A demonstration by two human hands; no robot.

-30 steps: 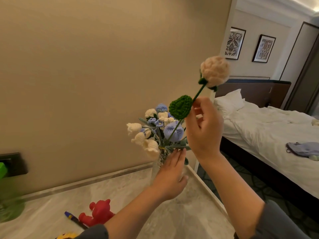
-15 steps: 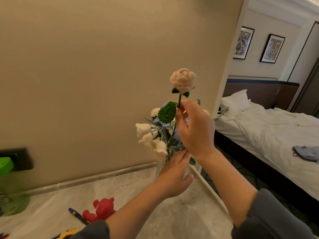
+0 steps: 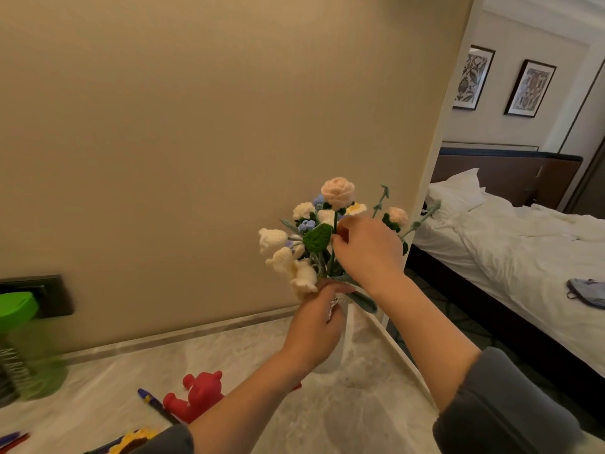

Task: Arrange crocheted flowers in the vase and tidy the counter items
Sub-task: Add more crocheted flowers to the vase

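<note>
A pale vase (image 3: 340,339) stands near the counter's right edge, filled with white, cream and blue crocheted flowers (image 3: 288,253). My left hand (image 3: 316,326) grips the vase around its neck and hides most of it. My right hand (image 3: 366,250) pinches the green stem of a peach crocheted rose (image 3: 338,191), just below the bloom and beside its green leaf (image 3: 317,237). The rose stands upright among the other flowers, its stem running down into the bunch. A smaller peach bud (image 3: 397,216) sticks out to the right.
On the marble counter (image 3: 229,355) lie a red toy bear (image 3: 196,394), a blue pen (image 3: 154,404) and something yellow (image 3: 137,440) at the bottom edge. A green bottle (image 3: 23,342) stands far left before a dark wall socket (image 3: 52,296). A bed (image 3: 510,257) lies beyond the counter's right edge.
My right hand has brought the peach rose down from high on the right and set it upright into the bunch. My left hand has stayed on the vase.
</note>
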